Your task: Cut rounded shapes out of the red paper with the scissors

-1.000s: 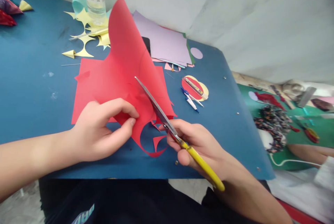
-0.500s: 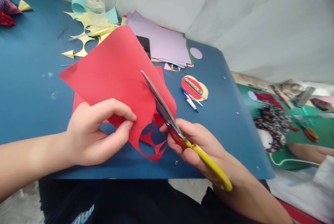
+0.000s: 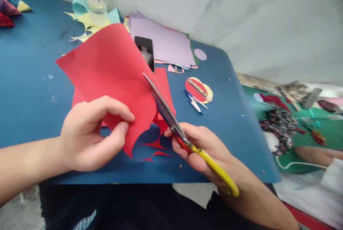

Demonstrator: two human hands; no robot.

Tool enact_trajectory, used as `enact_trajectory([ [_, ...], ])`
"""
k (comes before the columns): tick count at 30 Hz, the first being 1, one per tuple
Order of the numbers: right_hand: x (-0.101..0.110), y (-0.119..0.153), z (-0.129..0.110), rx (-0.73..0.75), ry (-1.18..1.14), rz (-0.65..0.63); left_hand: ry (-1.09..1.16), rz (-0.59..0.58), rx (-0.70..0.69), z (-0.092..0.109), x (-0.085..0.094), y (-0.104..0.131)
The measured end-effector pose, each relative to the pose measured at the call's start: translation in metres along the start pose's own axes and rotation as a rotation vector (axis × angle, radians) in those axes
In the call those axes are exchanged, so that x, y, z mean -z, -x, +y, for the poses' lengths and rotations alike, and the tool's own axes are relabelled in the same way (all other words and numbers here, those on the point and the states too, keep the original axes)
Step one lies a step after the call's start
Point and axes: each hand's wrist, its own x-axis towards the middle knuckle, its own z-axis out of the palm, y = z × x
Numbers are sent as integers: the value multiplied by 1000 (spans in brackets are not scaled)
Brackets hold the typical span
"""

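My left hand (image 3: 96,133) pinches a red paper sheet (image 3: 107,58) near its lower edge, holding it up and tilted over the blue table. A curved line is drawn on the sheet. My right hand (image 3: 198,147) grips scissors (image 3: 174,128) with yellow and red handles. Their blades look closed or nearly so and point up and left, with the tip over the sheet by the curved line. Red paper scraps (image 3: 157,145) with rounded cutouts hang or lie below the blades. Another red sheet (image 3: 164,83) lies underneath.
A water bottle (image 3: 96,3) stands at the back among yellow scraps (image 3: 85,20). Nearby are a phone (image 3: 145,53), stacked purple paper (image 3: 166,44), a compass (image 3: 195,103) and paper circles (image 3: 200,54). At right, a person's arm (image 3: 316,155) rests by a green table (image 3: 327,133).
The red sheet and my left hand have shifted slightly left, uncovering more of the phone. The sheet's lower part has swung, and the scraps hang lower. The scissors have barely moved.
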Motion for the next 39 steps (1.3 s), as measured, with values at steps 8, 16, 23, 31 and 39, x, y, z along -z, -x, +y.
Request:
enact_trajectory([
  [8,-1,0,-2,8,9,18,7,35,-1,0,3,-1],
  [16,0,-2,-2,35,33,25,41,88,28,0,4,0],
  [23,0,-3,-6,23,25,25,70,114,61,-1,3,1],
  [31,-1,-1,-8,-25,5,20,150,180,66,-7,2,10],
  [39,1,-2,-7,89,112,-40,101,131,57,-4,3,4],
])
